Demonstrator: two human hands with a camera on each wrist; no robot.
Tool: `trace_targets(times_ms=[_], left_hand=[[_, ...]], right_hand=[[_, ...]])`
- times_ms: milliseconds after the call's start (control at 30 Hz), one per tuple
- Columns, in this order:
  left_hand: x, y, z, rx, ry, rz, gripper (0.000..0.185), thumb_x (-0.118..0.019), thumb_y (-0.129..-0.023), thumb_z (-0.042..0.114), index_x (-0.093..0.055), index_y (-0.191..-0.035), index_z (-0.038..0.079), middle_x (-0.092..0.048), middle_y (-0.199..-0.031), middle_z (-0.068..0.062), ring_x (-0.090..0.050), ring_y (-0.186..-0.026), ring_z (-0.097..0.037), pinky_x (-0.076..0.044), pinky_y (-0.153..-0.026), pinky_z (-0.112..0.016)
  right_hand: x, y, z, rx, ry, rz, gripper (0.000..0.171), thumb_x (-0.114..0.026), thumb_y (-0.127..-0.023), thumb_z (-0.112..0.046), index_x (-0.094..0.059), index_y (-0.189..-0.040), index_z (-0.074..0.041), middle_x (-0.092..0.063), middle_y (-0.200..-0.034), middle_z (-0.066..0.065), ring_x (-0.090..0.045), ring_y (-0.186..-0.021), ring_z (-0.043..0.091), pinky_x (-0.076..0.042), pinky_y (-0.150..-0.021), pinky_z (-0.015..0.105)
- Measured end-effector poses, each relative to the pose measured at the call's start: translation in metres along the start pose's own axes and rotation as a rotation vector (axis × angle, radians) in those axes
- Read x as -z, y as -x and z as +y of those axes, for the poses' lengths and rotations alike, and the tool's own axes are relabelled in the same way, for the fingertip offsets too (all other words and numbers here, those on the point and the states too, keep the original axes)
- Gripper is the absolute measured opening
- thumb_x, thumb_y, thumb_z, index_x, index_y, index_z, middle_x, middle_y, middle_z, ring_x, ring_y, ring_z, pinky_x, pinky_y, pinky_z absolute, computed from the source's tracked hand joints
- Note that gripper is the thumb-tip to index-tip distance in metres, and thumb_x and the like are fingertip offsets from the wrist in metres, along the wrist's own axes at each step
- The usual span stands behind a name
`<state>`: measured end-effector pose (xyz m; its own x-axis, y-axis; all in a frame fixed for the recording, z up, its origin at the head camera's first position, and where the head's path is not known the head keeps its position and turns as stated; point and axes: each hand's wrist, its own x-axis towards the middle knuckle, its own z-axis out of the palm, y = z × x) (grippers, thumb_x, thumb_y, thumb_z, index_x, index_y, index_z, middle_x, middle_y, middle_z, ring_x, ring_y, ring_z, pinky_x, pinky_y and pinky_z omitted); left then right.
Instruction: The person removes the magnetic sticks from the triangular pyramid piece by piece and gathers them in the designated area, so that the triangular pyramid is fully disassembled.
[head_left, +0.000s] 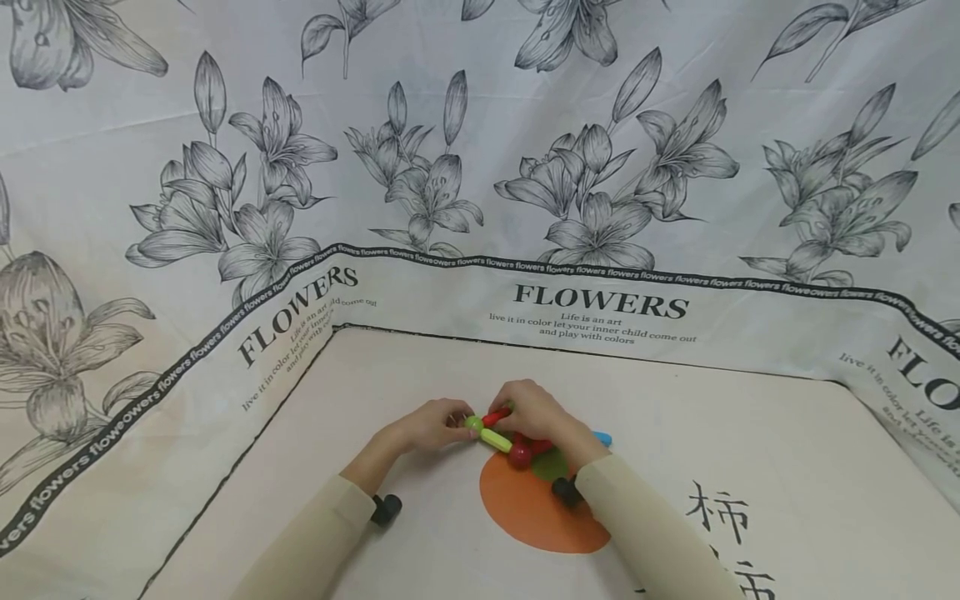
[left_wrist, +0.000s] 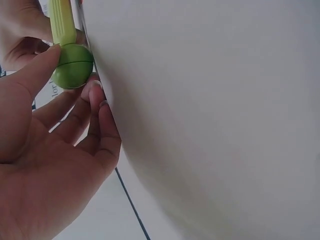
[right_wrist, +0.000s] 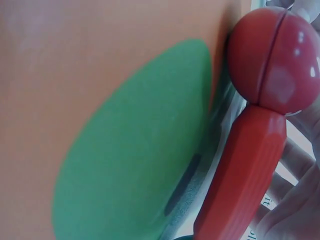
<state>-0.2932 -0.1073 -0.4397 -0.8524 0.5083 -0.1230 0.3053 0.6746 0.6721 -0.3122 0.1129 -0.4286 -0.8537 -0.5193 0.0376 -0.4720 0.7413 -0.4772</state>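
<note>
A toy frame of coloured balls and rods lies on the table between both hands. My left hand (head_left: 429, 427) pinches a green ball (head_left: 473, 423) between thumb and fingertips; in the left wrist view a yellow-green rod (left_wrist: 62, 22) joins that ball (left_wrist: 73, 75). The rod's other end meets a red ball (head_left: 520, 455). My right hand (head_left: 531, 410) grips a short red rod (head_left: 496, 416) that reaches the green ball. In the right wrist view another red rod (right_wrist: 242, 175) runs from the red ball (right_wrist: 272, 60). Past the right wrist pokes a blue rod (head_left: 603, 437), its inner end hidden.
Under the frame, the pale table mat (head_left: 405, 542) carries a printed orange disc (head_left: 536, 517) with a green leaf (head_left: 551, 465), and black characters (head_left: 718, 512) to the right. A white flower-printed curtain (head_left: 450, 333) encloses the back and sides.
</note>
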Motion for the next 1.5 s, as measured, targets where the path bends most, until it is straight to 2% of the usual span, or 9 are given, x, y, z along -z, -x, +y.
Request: trace_targets(times_ms=[200,433,500,767,900,1067,1267,1367,1500], left_hand=[[-0.002,-0.001,0.001,-0.015,-0.001,-0.005,0.026,-0.072,-0.097,0.030,-0.068,-0.115,0.012,-0.058,-0.091,-0.001,-0.053,-0.089,-0.017,-0.045,-0.076,-0.034],[-0.004,0.000,0.002,-0.021,0.003,-0.014,0.026,-0.075,-0.095,0.029,-0.067,-0.112,0.012,-0.058,-0.091,0.000,-0.053,-0.089,-0.016,-0.045,-0.078,-0.033],[-0.003,0.001,0.004,-0.024,0.010,-0.014,0.026,-0.075,-0.095,0.028,-0.067,-0.112,0.011,-0.059,-0.091,0.000,-0.053,-0.089,-0.017,-0.046,-0.078,-0.033],[0.001,0.003,0.006,-0.003,-0.001,-0.018,0.026,-0.075,-0.094,0.030,-0.068,-0.112,0.012,-0.059,-0.091,0.000,-0.054,-0.089,-0.017,-0.046,-0.078,-0.032],[0.003,0.002,0.005,0.014,0.001,-0.017,0.026,-0.076,-0.094,0.031,-0.067,-0.111,0.013,-0.059,-0.090,-0.001,-0.054,-0.089,-0.017,-0.046,-0.077,-0.031],[0.002,0.002,0.004,0.024,0.003,-0.022,0.028,-0.076,-0.093,0.032,-0.067,-0.111,0.013,-0.058,-0.091,-0.001,-0.054,-0.089,-0.017,-0.046,-0.076,-0.031],[0.001,0.004,0.001,0.020,0.015,-0.014,0.029,-0.078,-0.092,0.029,-0.067,-0.112,0.012,-0.059,-0.091,-0.001,-0.053,-0.088,-0.017,-0.046,-0.076,-0.031],[0.000,0.003,-0.001,0.019,0.022,-0.016,0.029,-0.078,-0.092,0.028,-0.066,-0.113,0.011,-0.059,-0.092,-0.001,-0.053,-0.088,-0.017,-0.046,-0.076,-0.031],[0.000,0.002,-0.001,0.025,0.023,-0.020,0.029,-0.078,-0.092,0.026,-0.066,-0.114,0.012,-0.060,-0.093,-0.001,-0.054,-0.088,-0.017,-0.047,-0.075,-0.030]], right_hand=[[0.000,0.003,0.000,-0.020,0.013,0.012,0.014,-0.085,-0.084,-0.013,-0.082,-0.098,-0.012,-0.071,-0.100,0.000,-0.060,-0.095,0.018,-0.052,-0.088,0.041],[0.000,0.005,0.005,-0.093,0.033,0.053,0.015,-0.085,-0.084,-0.018,-0.082,-0.099,-0.015,-0.072,-0.100,-0.003,-0.060,-0.094,0.016,-0.052,-0.088,0.039],[0.000,0.006,0.006,-0.084,0.025,0.048,0.016,-0.085,-0.085,-0.017,-0.082,-0.101,-0.014,-0.072,-0.100,-0.002,-0.061,-0.094,0.016,-0.052,-0.089,0.039],[0.010,0.020,0.004,-0.049,0.054,0.028,0.045,-0.079,-0.090,-0.020,-0.067,-0.132,-0.008,-0.067,-0.119,0.008,-0.059,-0.109,0.024,-0.049,-0.100,0.045],[0.017,0.035,0.001,-0.021,0.070,0.056,0.050,-0.077,-0.092,-0.024,-0.063,-0.137,-0.007,-0.063,-0.127,0.011,-0.056,-0.113,0.026,-0.049,-0.102,0.047],[0.019,0.053,-0.002,0.050,0.059,0.101,0.045,-0.078,-0.090,-0.018,-0.066,-0.131,-0.002,-0.064,-0.121,0.012,-0.054,-0.108,0.026,-0.050,-0.095,0.045],[0.007,0.060,-0.007,0.106,0.042,0.058,0.028,-0.078,-0.091,-0.021,-0.074,-0.113,-0.005,-0.062,-0.096,0.005,-0.048,-0.091,0.019,-0.044,-0.076,0.034],[0.001,0.058,-0.009,0.112,0.065,0.048,0.020,-0.079,-0.090,-0.025,-0.077,-0.104,-0.010,-0.059,-0.084,0.000,-0.047,-0.085,0.015,-0.041,-0.073,0.032],[-0.004,0.053,-0.013,0.115,0.095,0.048,0.012,-0.080,-0.089,-0.026,-0.079,-0.094,-0.015,-0.059,-0.079,-0.005,-0.047,-0.084,0.014,-0.039,-0.076,0.036]])
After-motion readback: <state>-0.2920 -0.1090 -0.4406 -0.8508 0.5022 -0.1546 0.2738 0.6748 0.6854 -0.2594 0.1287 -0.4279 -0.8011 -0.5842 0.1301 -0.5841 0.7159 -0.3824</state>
